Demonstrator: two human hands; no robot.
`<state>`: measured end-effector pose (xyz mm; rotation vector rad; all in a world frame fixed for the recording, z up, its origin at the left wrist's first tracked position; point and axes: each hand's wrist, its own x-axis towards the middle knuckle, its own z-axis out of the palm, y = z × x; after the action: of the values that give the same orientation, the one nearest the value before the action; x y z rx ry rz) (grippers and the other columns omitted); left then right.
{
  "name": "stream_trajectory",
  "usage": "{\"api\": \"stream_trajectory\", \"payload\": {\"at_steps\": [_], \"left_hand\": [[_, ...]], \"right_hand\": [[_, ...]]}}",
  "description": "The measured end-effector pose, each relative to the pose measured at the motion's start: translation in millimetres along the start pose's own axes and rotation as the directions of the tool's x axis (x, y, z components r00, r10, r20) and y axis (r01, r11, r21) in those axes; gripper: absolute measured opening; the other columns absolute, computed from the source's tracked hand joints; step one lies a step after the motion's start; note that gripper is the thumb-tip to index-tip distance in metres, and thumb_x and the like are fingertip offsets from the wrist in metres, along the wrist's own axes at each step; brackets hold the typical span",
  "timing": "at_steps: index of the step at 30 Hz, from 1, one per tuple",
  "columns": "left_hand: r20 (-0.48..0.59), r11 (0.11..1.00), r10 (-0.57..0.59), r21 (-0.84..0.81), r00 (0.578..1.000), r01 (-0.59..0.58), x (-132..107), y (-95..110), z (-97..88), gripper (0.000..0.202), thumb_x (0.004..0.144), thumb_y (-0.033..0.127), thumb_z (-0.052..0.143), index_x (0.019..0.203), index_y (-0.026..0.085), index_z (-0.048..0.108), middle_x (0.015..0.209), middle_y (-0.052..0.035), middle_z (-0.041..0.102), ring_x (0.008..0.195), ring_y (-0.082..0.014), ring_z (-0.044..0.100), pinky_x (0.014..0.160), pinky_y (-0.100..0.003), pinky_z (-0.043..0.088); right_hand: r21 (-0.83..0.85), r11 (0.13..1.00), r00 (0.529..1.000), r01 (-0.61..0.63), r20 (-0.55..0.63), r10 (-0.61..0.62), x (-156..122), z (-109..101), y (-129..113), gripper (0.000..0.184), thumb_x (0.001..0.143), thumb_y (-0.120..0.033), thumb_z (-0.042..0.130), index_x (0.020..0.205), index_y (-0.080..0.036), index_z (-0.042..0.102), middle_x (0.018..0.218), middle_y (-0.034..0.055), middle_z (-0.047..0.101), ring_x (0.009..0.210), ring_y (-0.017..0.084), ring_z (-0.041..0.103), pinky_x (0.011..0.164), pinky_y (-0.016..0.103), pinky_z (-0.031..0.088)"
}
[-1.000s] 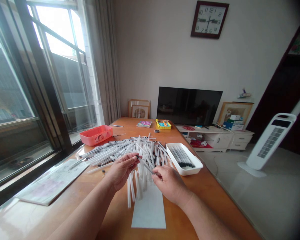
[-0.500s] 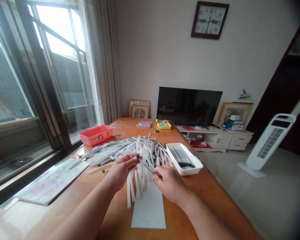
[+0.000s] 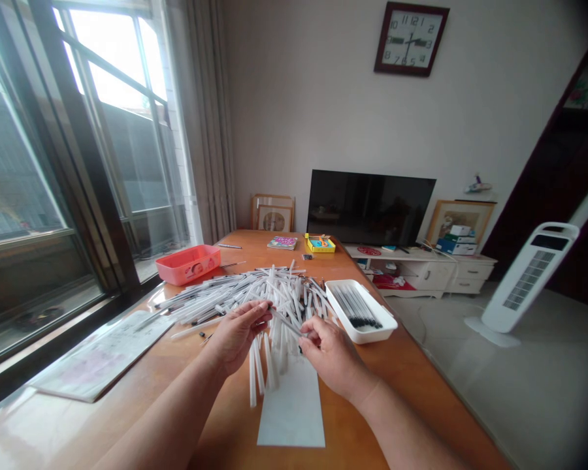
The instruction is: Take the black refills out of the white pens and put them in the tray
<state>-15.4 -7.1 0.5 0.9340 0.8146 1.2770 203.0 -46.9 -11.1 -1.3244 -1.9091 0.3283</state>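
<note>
A slim pen (image 3: 287, 322) with a translucent barrel slants between my two hands, above the pile. My left hand (image 3: 242, 329) pinches its dark upper end between thumb and fingertips. Lower down, my right hand (image 3: 330, 356) is closed on the other end, where a small black piece shows under the fingers. Behind and beneath my hands lies a loose heap of translucent pen barrels and pens (image 3: 235, 290), some with dark tips. At the right, a white tray (image 3: 372, 337) contains a row of pens with black ends (image 3: 355, 307).
A red plastic box (image 3: 189, 267) stands at the left beyond the heap. White paper (image 3: 291, 411) lies in front of me, and a flat booklet (image 3: 102, 356) at the left. A purple booklet (image 3: 281, 243) and yellow box (image 3: 320, 245) sit at the table's far end.
My right hand has shifted slightly, its fingers lifting a little around the pen's lower end. My left hand stays nearly still; the surroundings look the same.
</note>
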Motion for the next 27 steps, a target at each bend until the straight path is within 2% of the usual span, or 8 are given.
{"api": "stream_trajectory", "payload": {"at_steps": [3,7,10,13,17,22,25,27], "left_hand": [[0.004,0.999,0.027,-0.02,1.0,-0.027,0.7,0.1,-1.1,0.02,0.077,0.031,0.08,0.089,0.015,0.074,0.077,-0.0025,0.065,0.072,-0.0106,0.057,0.072,-0.023,0.046],[0.001,0.999,0.033,-0.031,0.999,-0.033,1.6,1.4,-3.1,0.021,0.073,0.029,0.083,0.085,0.015,0.074,0.075,-0.0022,0.064,0.069,-0.0096,0.056,0.07,-0.022,0.046],[0.003,0.999,0.031,-0.041,1.0,-0.031,0.8,3.8,-3.0,0.023,0.071,0.029,0.085,0.086,0.015,0.074,0.074,-0.002,0.064,0.068,-0.0098,0.057,0.07,-0.022,0.046],[0.009,0.999,0.036,-0.035,0.999,-0.036,-0.8,5.4,-1.4,0.024,0.07,0.029,0.085,0.086,0.015,0.074,0.075,-0.0018,0.065,0.069,-0.0099,0.058,0.069,-0.022,0.046],[-0.013,0.999,0.052,-0.003,0.999,-0.052,-2.0,4.7,1.6,0.023,0.069,0.028,0.085,0.085,0.016,0.074,0.079,-0.0011,0.066,0.07,-0.0092,0.058,0.072,-0.022,0.046],[-0.04,0.998,0.054,0.013,0.998,-0.054,-1.1,1.5,2.3,0.024,0.069,0.029,0.085,0.085,0.016,0.073,0.079,-0.0004,0.065,0.07,-0.0088,0.058,0.073,-0.022,0.047],[-0.029,0.998,0.055,-0.015,0.998,-0.056,-0.1,1.0,1.8,0.029,0.068,0.025,0.086,0.092,0.017,0.072,0.083,0.0001,0.066,0.07,-0.0084,0.06,0.073,-0.022,0.048],[-0.025,0.998,0.055,-0.041,0.998,-0.056,0.1,1.7,2.0,0.035,0.068,0.021,0.086,0.099,0.018,0.071,0.089,-0.001,0.069,0.076,-0.0093,0.063,0.078,-0.022,0.048]], "right_hand": [[0.071,0.997,1.0,-0.004,-0.006,0.004,0.3,0.1,0.4,0.007,0.085,-0.025,0.06,0.09,-0.022,0.064,0.08,0.0016,0.064,0.078,0.018,0.058,0.072,0.028,0.042],[0.27,0.96,0.994,-0.075,0.094,0.052,-0.8,2.2,-0.5,0.013,0.091,-0.031,0.055,0.089,-0.021,0.063,0.076,0.0006,0.063,0.072,0.017,0.056,0.066,0.027,0.042],[0.456,0.869,0.972,-0.192,0.209,0.105,-1.1,2.8,-2.9,0.021,0.093,-0.038,0.053,0.089,-0.02,0.063,0.074,0.0006,0.063,0.072,0.016,0.057,0.069,0.028,0.044],[0.575,0.769,0.952,-0.28,0.269,0.145,-0.4,1.8,-6.0,0.033,0.095,-0.047,0.05,0.08,-0.019,0.061,0.073,0.0021,0.064,0.08,0.018,0.06,0.076,0.03,0.046],[0.61,0.734,0.953,-0.298,0.235,0.192,0.5,1.4,-8.7,0.037,0.094,-0.052,0.051,0.079,-0.019,0.06,0.071,0.0019,0.063,0.076,0.018,0.058,0.077,0.031,0.045],[0.663,0.701,0.965,-0.261,0.208,0.162,0.5,0.7,-7.9,0.025,0.086,-0.041,0.067,0.096,-0.02,0.058,0.075,-0.0012,0.063,0.071,0.015,0.057,0.071,0.028,0.044],[0.631,0.733,0.967,-0.254,0.175,0.184,0.9,0.6,-3.9,0.024,0.087,-0.043,0.064,0.089,-0.019,0.06,0.073,-0.0002,0.064,0.07,0.015,0.057,0.07,0.029,0.044],[0.594,0.757,0.962,-0.272,0.172,0.211,1.3,2.1,-0.3,0.032,0.091,-0.049,0.058,0.082,-0.019,0.062,0.07,0.0017,0.066,0.07,0.016,0.058,0.071,0.03,0.045]]}}
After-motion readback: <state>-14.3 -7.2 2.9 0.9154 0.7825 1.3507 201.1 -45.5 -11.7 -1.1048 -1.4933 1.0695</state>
